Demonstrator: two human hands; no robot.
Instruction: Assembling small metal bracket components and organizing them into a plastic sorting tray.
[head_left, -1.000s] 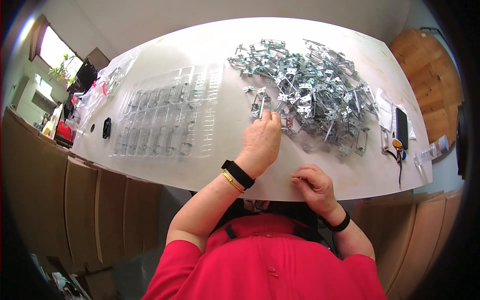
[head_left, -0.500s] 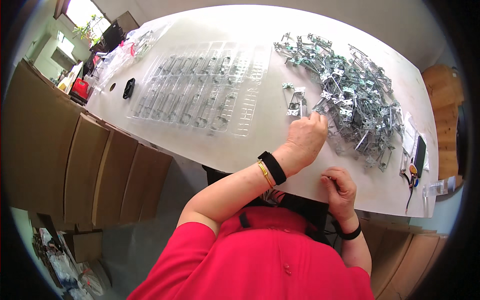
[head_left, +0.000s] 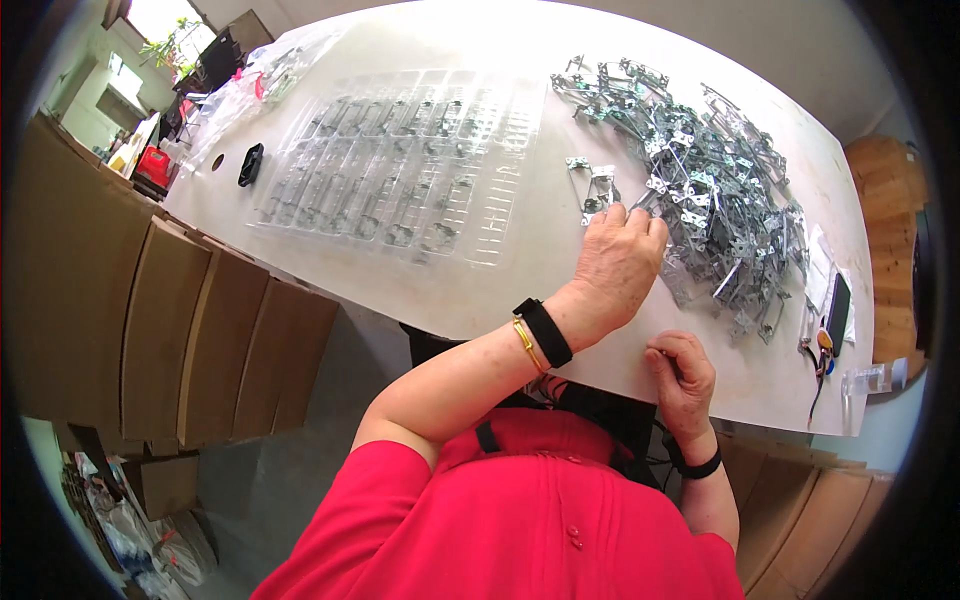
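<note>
My left hand [head_left: 622, 262] reaches across the table with its fingers bent down at the left edge of a heap of metal brackets [head_left: 715, 190]. Its fingertips close on a small silver metal bracket [head_left: 600, 188], part of which they hide. Beside that one, another loose bracket [head_left: 577, 172] lies on the white surface. Close to the table's front edge, my right hand [head_left: 686, 385] rests loosely curled, thumb near the index finger, and nothing shows in it. Left of the hands lies a clear plastic tray [head_left: 490, 225] with rows of long compartments, many holding metal parts.
A black oval piece [head_left: 251, 165] and a round hole sit left of the tray. Plastic bags [head_left: 285, 60] lie at the far left. On the right are keys [head_left: 823, 340], a black case [head_left: 838, 312] and a clear bottle [head_left: 873, 378]. Cardboard boxes [head_left: 150, 330] stand beside the table.
My left hand has shifted slightly forward and right, its fingers now further over the loose brackets. The right hand stays in place. The whole view has tilted a little.
</note>
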